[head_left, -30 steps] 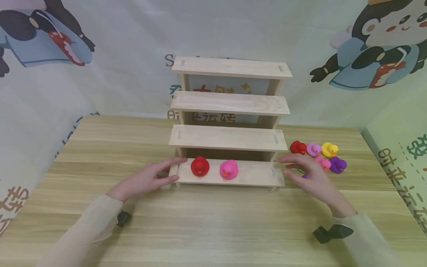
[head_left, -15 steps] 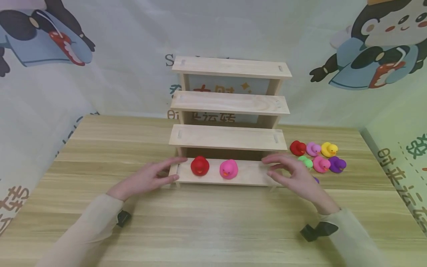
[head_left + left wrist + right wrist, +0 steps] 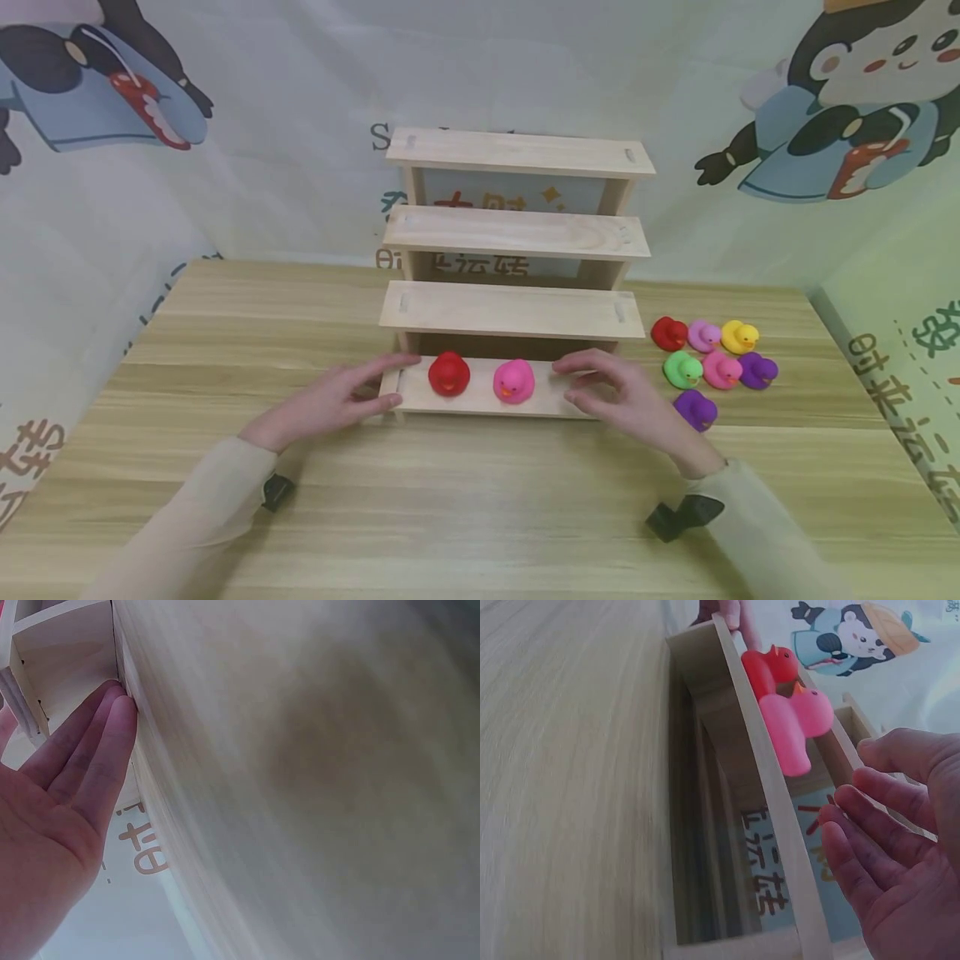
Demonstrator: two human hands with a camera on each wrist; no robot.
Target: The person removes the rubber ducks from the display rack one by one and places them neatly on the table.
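Observation:
A pale wooden stepped rack (image 3: pixel 512 308) stands on the table. On its lowest step sit a red rubber duck (image 3: pixel 449 374) and, to the right, a pink rubber duck (image 3: pixel 513 382). My left hand (image 3: pixel 330 400) touches the left end of that step, thumb toward the front edge; in the left wrist view its fingers (image 3: pixel 105 757) are nearly straight against the side. My right hand (image 3: pixel 637 404) is over the step's right part, just right of the pink duck, with loosely bent fingers holding nothing. A gap shows between hand and pink duck in the right wrist view.
Right of the rack lie several more rubber ducks: red (image 3: pixel 670 333), yellow (image 3: pixel 740 337), green (image 3: pixel 683 369), purple (image 3: pixel 696 410) and pinkish ones. Three higher steps rise behind the lowest one. A printed cloth (image 3: pixel 300 167) hangs behind the table.
My right hand has moved left from beside the loose ducks to near the pink duck, uncovering the green and front purple ducks. The left hand has stayed in place.

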